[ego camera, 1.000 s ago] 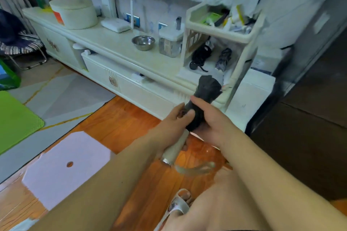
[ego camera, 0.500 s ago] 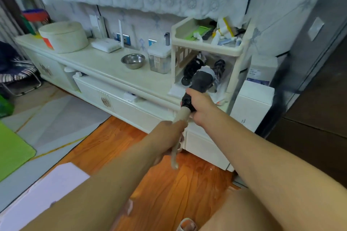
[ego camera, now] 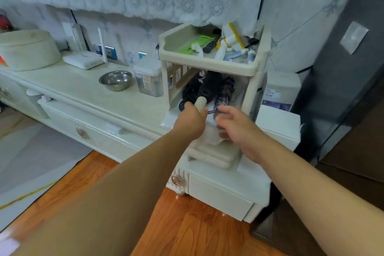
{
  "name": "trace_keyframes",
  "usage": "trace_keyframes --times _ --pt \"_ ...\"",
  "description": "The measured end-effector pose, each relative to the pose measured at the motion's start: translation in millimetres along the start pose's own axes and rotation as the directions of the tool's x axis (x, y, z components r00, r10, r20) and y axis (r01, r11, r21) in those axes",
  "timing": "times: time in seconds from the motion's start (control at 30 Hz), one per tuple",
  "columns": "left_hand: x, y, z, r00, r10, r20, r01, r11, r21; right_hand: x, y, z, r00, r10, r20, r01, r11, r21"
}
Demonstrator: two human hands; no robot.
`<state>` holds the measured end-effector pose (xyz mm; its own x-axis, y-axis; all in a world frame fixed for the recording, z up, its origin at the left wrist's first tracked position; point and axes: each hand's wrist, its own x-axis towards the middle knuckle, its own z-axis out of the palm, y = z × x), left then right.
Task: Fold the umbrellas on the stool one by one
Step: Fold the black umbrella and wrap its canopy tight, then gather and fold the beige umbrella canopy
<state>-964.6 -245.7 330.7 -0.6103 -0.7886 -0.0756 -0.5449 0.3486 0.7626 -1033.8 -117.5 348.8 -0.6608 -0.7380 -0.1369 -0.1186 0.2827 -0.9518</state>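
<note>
Black fabric and a cream cylindrical handle mark the folded umbrella (ego camera: 207, 89) seen from the head camera, laid on the lower shelf of a cream plastic two-tier rack (ego camera: 209, 66) that stands on a long white cabinet (ego camera: 87, 91). The left hand (ego camera: 191, 119) is closed around the handle's near end, so the umbrella runs away from the knuckles into the shelf, its canopy end deep under the upper tier. Just left of it a second black folded umbrella (ego camera: 190, 91) is seen, and just right a dark checked folded umbrella (ego camera: 225, 93); the three lie side by side, seemingly touching. The right hand (ego camera: 234, 125) is held in front of the shelf's right half, fingers spread apart and blurred, gripping nothing, near the checked umbrella's end. A round steel bowl (ego camera: 115, 80) and a clear plastic container with a white lid (ego camera: 148, 81) are set on the cabinet left of the rack.
</note>
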Motion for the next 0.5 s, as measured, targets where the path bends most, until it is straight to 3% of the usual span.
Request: trace_keyframes --times 0.13,0.23,0.37,0.5 --pt "21.0 -11.3 14.3 0.971 0.232 0.059 -0.236 0.88 0.413 8.0 12.2 10.3 0.999 -0.031 0.026 0.035 0.986 -0.165" --pt "29.3 -17.1 23.7 0.966 0.25 0.068 -0.242 0.778 0.579 12.8 18.2 11.2 1.0 -0.02 -0.013 0.017 0.983 -0.183" --pt "34.8 -23.9 32.2 0.961 0.277 0.005 -0.214 0.733 0.646 19.6 23.2 10.3 0.999 0.027 -0.022 -0.03 0.988 -0.154" --pt "17.4 -19.4 16.5 0.97 0.214 0.115 -0.241 0.789 0.565 15.2 21.3 14.3 0.999 0.024 -0.048 -0.033 0.978 -0.207"
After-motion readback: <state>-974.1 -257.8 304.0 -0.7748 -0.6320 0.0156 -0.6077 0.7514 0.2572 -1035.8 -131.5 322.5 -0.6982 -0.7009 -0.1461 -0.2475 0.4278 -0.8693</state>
